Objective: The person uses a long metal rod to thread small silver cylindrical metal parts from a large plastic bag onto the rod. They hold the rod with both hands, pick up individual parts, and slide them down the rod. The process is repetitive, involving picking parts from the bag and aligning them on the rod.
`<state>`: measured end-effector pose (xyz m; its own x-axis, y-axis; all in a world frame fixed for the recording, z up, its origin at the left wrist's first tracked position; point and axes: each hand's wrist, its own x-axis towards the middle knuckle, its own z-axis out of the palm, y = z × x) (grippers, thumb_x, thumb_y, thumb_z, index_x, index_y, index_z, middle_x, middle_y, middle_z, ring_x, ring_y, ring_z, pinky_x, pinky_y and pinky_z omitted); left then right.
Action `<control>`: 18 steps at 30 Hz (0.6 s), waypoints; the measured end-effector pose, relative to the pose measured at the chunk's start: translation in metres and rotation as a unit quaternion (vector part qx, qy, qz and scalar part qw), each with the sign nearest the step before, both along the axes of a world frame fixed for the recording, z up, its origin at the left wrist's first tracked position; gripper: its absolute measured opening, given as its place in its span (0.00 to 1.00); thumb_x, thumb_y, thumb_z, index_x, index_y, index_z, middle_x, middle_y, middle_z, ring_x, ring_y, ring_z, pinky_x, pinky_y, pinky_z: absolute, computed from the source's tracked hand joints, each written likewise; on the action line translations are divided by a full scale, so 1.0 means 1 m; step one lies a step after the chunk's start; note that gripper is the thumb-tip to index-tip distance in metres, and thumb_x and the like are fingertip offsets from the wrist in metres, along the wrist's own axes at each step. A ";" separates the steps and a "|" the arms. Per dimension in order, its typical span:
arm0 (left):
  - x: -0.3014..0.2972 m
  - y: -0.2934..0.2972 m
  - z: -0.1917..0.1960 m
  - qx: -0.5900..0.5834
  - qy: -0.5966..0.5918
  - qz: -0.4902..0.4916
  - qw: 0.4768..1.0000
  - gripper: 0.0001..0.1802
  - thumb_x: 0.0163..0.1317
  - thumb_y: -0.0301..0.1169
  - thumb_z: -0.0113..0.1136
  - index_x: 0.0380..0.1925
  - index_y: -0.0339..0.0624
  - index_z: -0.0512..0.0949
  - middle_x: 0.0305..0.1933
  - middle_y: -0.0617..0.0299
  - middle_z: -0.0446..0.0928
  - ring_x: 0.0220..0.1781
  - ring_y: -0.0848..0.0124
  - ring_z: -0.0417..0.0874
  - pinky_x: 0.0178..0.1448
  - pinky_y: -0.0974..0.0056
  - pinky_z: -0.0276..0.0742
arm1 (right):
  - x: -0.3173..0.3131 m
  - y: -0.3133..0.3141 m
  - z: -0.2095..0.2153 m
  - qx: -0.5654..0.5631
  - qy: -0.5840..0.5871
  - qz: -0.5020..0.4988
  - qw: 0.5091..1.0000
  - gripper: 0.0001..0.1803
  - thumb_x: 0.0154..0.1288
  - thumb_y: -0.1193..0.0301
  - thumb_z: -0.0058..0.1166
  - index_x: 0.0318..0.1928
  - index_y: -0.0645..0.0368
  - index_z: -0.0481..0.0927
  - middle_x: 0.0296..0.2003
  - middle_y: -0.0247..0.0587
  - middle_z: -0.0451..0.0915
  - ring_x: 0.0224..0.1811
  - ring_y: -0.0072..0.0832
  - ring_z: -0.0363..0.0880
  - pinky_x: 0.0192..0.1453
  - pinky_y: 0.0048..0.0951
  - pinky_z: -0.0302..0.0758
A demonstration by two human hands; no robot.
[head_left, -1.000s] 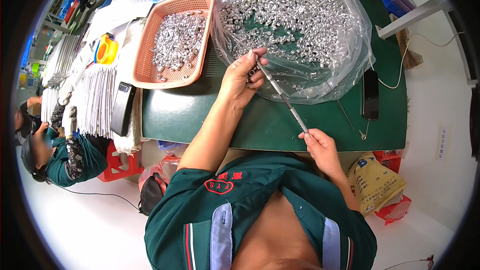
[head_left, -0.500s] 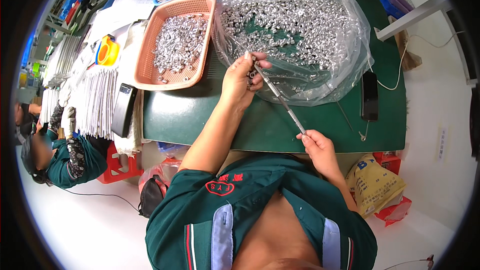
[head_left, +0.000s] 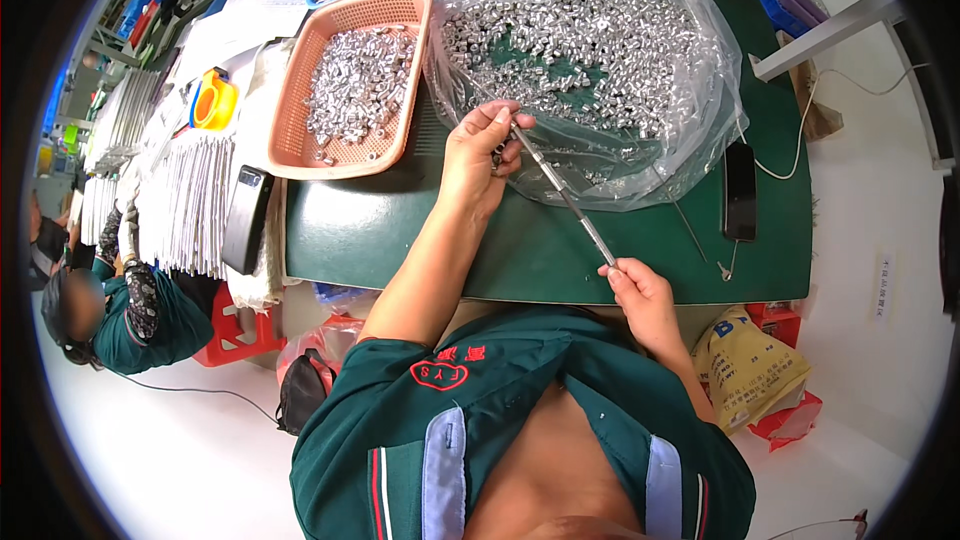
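A thin silvery metal rod [head_left: 560,188] runs slantwise between my hands over the near part of the table. My right hand [head_left: 645,300] grips its near end between thumb and fingers, close to the table edge. At the far end, my left hand [head_left: 478,155] is closed, thumb and forefinger pinching at the rod's tip. Small metal sleeves [head_left: 496,156] show partly among its curled fingers; the rest are hidden. Just beyond lies a clear plastic bag [head_left: 640,180] spread open, full of loose metal sleeves [head_left: 640,60].
An orange basket [head_left: 280,140] of sleeves stands left of the bag. A black phone [head_left: 739,195] lies right on the green table [head_left: 400,240]. Bundled white rods [head_left: 190,205], a black case [head_left: 248,220] and a yellow tape dispenser [head_left: 213,103] are farther left. A co-worker [head_left: 150,320] sits left.
My left thumb and forefinger have closed at the rod's tip, and the sleeves in that hand are more covered. My right hand and the rod's near end have shifted slightly right.
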<state>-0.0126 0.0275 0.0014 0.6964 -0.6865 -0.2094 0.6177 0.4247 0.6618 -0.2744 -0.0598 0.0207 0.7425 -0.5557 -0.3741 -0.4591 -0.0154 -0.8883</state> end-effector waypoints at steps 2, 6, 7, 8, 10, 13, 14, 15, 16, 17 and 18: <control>-0.001 -0.001 0.001 -0.003 -0.014 -0.007 1.000 0.09 0.66 0.29 0.53 0.44 0.37 0.74 0.36 0.57 0.78 0.20 0.80 0.64 0.21 0.77 0.58 | -0.001 0.000 0.001 -0.076 -0.007 0.000 0.997 0.09 0.67 0.71 0.51 0.41 0.64 0.79 0.17 0.30 0.65 0.20 0.14 0.60 0.24 0.21 0.59; -0.002 0.000 0.003 0.033 -0.069 0.000 0.997 0.10 0.66 0.29 0.53 0.44 0.36 0.74 0.35 0.57 0.78 0.19 0.81 0.63 0.20 0.78 0.57 | 0.000 -0.002 0.016 -0.198 -0.005 0.009 0.980 0.08 0.66 0.71 0.52 0.41 0.62 0.79 0.17 0.38 0.68 0.18 0.21 0.63 0.24 0.25 0.63; -0.003 0.000 0.004 0.037 -0.085 0.005 0.996 0.10 0.66 0.30 0.53 0.44 0.36 0.73 0.35 0.57 0.78 0.19 0.81 0.62 0.20 0.78 0.56 | 0.000 -0.004 0.018 -0.216 0.000 0.014 0.976 0.08 0.66 0.71 0.53 0.41 0.61 0.79 0.17 0.39 0.69 0.17 0.23 0.64 0.24 0.25 0.63; -0.004 0.000 0.005 0.040 -0.101 0.010 0.994 0.10 0.66 0.30 0.53 0.44 0.36 0.73 0.35 0.57 0.78 0.19 0.82 0.62 0.20 0.78 0.56 | -0.002 -0.006 0.017 -0.220 -0.014 0.012 0.975 0.07 0.65 0.70 0.53 0.40 0.60 0.79 0.18 0.41 0.69 0.17 0.26 0.65 0.25 0.26 0.64; 0.002 0.004 0.004 0.011 -0.068 -0.042 0.997 0.11 0.67 0.30 0.53 0.44 0.35 0.73 0.34 0.57 0.78 0.18 0.82 0.62 0.19 0.78 0.55 | -0.002 -0.010 0.020 -0.235 -0.013 0.019 0.972 0.07 0.66 0.70 0.53 0.40 0.61 0.79 0.18 0.39 0.71 0.18 0.24 0.67 0.25 0.26 0.64; 0.004 0.004 0.008 0.040 -0.077 -0.070 0.994 0.11 0.67 0.31 0.54 0.44 0.35 0.73 0.33 0.57 0.77 0.18 0.83 0.61 0.19 0.79 0.55 | -0.007 -0.016 0.014 -0.153 -0.021 0.041 0.987 0.09 0.68 0.69 0.51 0.40 0.63 0.78 0.17 0.32 0.69 0.17 0.19 0.65 0.22 0.22 0.61; 0.005 0.003 0.010 0.063 -0.090 -0.070 0.991 0.11 0.66 0.31 0.54 0.44 0.35 0.73 0.33 0.57 0.77 0.18 0.83 0.61 0.19 0.79 0.55 | -0.008 -0.018 0.012 -0.107 -0.025 0.050 0.993 0.10 0.69 0.68 0.50 0.40 0.63 0.78 0.17 0.30 0.68 0.16 0.17 0.63 0.21 0.21 0.60; 0.005 0.003 0.009 0.040 -0.080 -0.072 0.993 0.11 0.66 0.31 0.54 0.44 0.35 0.74 0.33 0.57 0.77 0.18 0.83 0.61 0.19 0.79 0.55 | -0.007 -0.018 0.013 0.042 -0.015 0.041 0.998 0.11 0.70 0.68 0.49 0.40 0.63 0.78 0.17 0.27 0.66 0.16 0.15 0.60 0.20 0.19 0.57; 0.005 0.003 0.007 0.017 -0.069 -0.073 0.995 0.11 0.66 0.31 0.54 0.43 0.35 0.74 0.32 0.57 0.77 0.18 0.83 0.61 0.19 0.79 0.55 | -0.007 -0.019 0.014 0.190 -0.004 0.031 0.981 0.11 0.71 0.67 0.47 0.40 0.63 0.77 0.17 0.24 0.64 0.16 0.12 0.58 0.19 0.17 0.55; 0.005 0.003 0.006 -0.006 -0.059 -0.075 0.995 0.11 0.66 0.31 0.54 0.43 0.35 0.74 0.32 0.57 0.77 0.18 0.83 0.61 0.19 0.79 0.55 | -0.007 -0.019 0.015 0.334 0.006 0.021 0.942 0.12 0.72 0.67 0.46 0.40 0.63 0.77 0.17 0.21 0.61 0.16 0.10 0.55 0.18 0.15 0.52; 0.005 0.003 0.004 -0.024 -0.046 -0.078 0.996 0.11 0.67 0.32 0.54 0.43 0.35 0.74 0.32 0.57 0.77 0.18 0.83 0.61 0.19 0.79 0.55 | -0.006 -0.016 0.013 0.370 0.002 0.028 0.929 0.13 0.73 0.65 0.42 0.41 0.62 0.75 0.17 0.17 0.55 0.16 0.07 0.48 0.17 0.11 0.45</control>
